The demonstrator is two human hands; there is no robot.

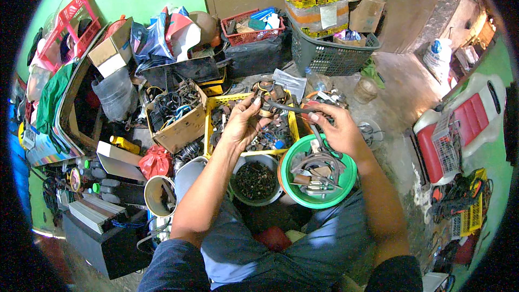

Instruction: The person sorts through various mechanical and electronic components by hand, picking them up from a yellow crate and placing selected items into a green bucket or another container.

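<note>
My left hand (245,123) grips a small part with copper-coloured windings (268,94), perhaps a motor piece, above the yellow plastic crate (209,129) of mixed parts. A dark cable (288,108) runs from near that part to my right hand (338,123), whose thumb and fingers pinch it. Below the right hand, a green plastic basin (351,184) holds grey cable (335,167) and several tools with translucent handles (318,186). To the basin's left stands a grey bucket (253,202) of small dark pieces, perhaps screws. My fingers partly hide the wound part.
A cardboard box (180,136) of wires stands left of the crate, near a red plastic bag (156,162) and a whitish bucket (148,198). Behind are a red basket (255,40) and a large dark green basket (330,54). A red-and-white seat-like object (470,117) lies at the right.
</note>
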